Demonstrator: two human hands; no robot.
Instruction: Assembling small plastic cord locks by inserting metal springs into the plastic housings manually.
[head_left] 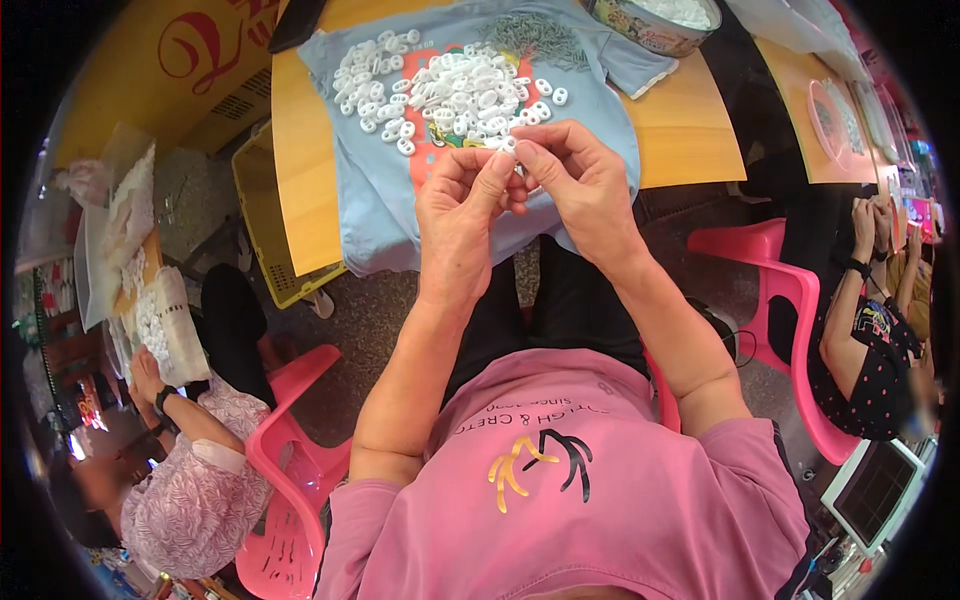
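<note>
My left hand (460,205) and my right hand (588,185) meet at the near side of the cloth, thumbs and forefingers pinched together. Between the fingertips sits a small white plastic piece (508,144), mostly covered by them; both hands appear to grip it. Just beyond lies a heap of white oval plastic pieces (470,90), each with two holes. More of these loose pieces (365,85) spread to the left. A pile of thin grey screw-like pieces (540,40) rests behind on the right. All lie on a light blue shirt (375,215) used as a cover.
The shirt covers a wooden table (690,140). A round tin (650,30) of white pieces stands at the back right. A yellow crate (265,225) is on the floor at left. Pink chairs (790,270) flank me, and people work on both sides.
</note>
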